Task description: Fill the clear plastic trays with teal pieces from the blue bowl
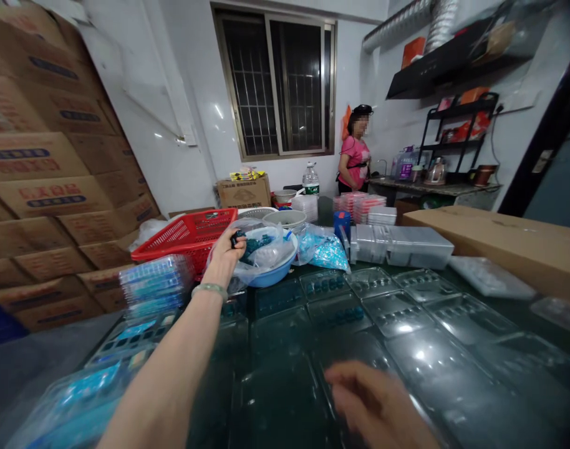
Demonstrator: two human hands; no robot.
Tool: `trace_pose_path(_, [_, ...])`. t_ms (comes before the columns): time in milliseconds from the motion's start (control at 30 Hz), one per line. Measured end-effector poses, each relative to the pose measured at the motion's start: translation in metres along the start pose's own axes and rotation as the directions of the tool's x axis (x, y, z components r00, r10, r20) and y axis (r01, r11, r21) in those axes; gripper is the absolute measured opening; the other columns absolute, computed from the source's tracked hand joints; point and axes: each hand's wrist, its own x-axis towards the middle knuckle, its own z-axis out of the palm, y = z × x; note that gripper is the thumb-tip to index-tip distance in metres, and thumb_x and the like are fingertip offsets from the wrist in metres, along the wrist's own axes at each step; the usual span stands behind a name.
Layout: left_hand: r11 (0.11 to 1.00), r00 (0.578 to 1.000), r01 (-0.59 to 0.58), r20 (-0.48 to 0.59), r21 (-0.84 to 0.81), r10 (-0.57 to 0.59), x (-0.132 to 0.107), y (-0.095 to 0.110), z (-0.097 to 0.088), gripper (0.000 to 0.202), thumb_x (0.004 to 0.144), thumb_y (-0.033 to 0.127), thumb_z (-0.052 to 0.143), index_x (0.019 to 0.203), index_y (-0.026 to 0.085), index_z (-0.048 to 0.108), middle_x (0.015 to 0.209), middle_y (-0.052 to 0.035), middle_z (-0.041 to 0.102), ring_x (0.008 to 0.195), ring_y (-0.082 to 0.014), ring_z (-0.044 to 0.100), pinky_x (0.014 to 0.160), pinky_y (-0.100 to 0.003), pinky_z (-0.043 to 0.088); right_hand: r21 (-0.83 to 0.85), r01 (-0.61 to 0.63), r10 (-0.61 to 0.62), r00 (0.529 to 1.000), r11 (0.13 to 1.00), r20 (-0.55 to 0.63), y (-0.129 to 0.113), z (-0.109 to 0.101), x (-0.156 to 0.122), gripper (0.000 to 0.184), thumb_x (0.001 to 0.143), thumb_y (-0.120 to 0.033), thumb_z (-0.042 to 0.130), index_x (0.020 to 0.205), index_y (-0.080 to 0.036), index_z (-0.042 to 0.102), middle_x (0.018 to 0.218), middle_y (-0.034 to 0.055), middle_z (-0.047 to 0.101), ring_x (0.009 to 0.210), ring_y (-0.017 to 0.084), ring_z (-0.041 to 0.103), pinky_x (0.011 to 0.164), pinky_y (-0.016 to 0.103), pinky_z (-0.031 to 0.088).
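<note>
My left hand (227, 251) is raised at the left rim of a light blue basin (278, 272), its fingers closed on a small dark piece (238, 237) whose exact kind I cannot make out. Small dark teal pieces (259, 244) and a clear plastic bag (269, 255) lie in the basin. Low in the foreground, my right hand (373, 399) hovers over clear plastic trays (285, 393), its curled fingers smeared by motion. A few trays farther back hold rows of teal pieces (343, 316).
Filled clear packs (154, 284) are stacked at left beside a red basket (186, 227). A bag of bright blue pieces (329, 249), stacked clear boxes (401, 245) and a long carton (509, 240) stand behind the trays. Cartons (55, 156) line the left wall; another person (355, 153) stands at back.
</note>
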Motion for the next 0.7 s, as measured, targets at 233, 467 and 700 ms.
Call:
trace_pose_path(233, [0.980,0.965,0.199,0.178,-0.019,-0.193,-0.119,-0.021,-0.022,0.010,0.078,0.010,0.046,0.083,0.009,0.054,0.067,-0.0011,0.052,0.043,-0.0042,0.043,0.029,-0.013,0.031,0.392,0.116,-0.098,0.993,0.913,-0.066,-0.039,0.033,0.087,0.059,0.068,-0.028,0.062,0.120,-0.023,0.035,0.101,0.0064,0.048,0.058,0.008,0.054,0.044,0.020,0.047])
trace_pose_path(467, [0.948,0.954,0.281,0.153,-0.150,-0.259,-0.228,-0.041,-0.061,0.011,0.075,0.009,0.044,0.074,0.004,0.054,0.060,-0.0027,0.047,0.039,-0.0021,0.037,0.024,-0.010,0.027,0.510,0.062,-0.170,0.971,0.858,0.168,-0.034,0.080,0.057,0.019,0.071,-0.024,0.058,0.085,-0.014,0.053,0.062,-0.0012,0.055,0.048,0.008,0.052,0.041,0.018,0.044])
trace_pose_path(700, [0.928,0.974,0.228,0.081,-0.295,-0.213,-0.263,-0.060,-0.100,0.010,0.076,0.013,0.044,0.079,0.013,0.054,0.079,-0.0063,0.052,0.049,-0.0030,0.045,0.028,-0.007,0.029,0.541,-0.095,-0.076,0.956,0.835,0.285,-0.019,0.088,0.021,0.011,0.073,-0.024,0.055,0.071,-0.014,0.053,0.045,-0.0064,0.046,0.035,0.004,0.039,0.035,0.016,0.032])
